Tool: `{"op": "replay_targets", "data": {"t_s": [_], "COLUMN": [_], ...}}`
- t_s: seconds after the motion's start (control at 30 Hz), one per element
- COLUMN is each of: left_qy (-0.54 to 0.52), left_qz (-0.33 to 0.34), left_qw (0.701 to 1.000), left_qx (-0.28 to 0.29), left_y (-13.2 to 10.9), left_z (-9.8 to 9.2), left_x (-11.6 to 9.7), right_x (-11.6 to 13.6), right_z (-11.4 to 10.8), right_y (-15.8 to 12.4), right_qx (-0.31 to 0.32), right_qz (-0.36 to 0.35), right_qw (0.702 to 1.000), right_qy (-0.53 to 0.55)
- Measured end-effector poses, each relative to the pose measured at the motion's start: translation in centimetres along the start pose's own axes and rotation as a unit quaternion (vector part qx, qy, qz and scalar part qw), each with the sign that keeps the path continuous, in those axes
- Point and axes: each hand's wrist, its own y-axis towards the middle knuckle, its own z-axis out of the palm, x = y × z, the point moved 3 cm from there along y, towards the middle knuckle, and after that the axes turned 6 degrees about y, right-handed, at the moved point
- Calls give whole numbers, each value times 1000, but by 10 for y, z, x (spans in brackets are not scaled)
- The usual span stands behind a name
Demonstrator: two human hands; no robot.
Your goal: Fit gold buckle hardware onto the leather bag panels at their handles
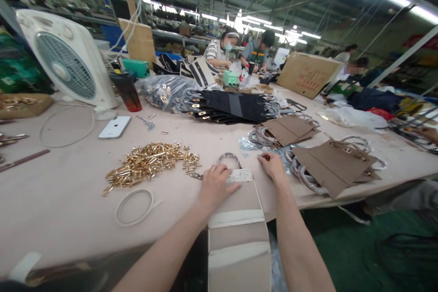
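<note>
Clasps [150,162] beside left hand [215,185], brown panels [328,166] beside right hand [272,164]

Bag factory, worktable [68,200], brass fittings [150,162], co-workers [224,48]

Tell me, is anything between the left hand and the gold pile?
Nothing visible blocks it. The left hand rests on the beige panel; only table and a few loose gold clips lie before the gold pile.
</note>
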Motion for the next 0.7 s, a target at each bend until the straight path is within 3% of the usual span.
{"op": "replay_targets", "data": {"t_s": [0.1, 0.2, 0.33, 0.5, 0.7], "left_qy": [-7, -7, 8, 17, -38], "left_qz": [8, 13, 17, 76, 103], "left_qw": [1000, 1000, 1000, 997, 994], "left_qx": [6, 11, 1, -11, -8], "left_y": [1, 2, 2, 2, 9], "left_z": [0, 2, 3, -1, 9], "left_x": [5, 9, 11, 15, 31], "right_x": [13, 28, 52, 72, 75], "right_z": [-2, -5, -3, 6, 14], "right_y": [-17, -37, -65, -84, -80], "right_qx": [-17, -17, 98, 186, 203], "right_qz": [-52, -115, -185, -182, -191], "right_qw": [998, 981, 947, 937, 930], "right_qy": [37, 157, 243, 233, 240]}}
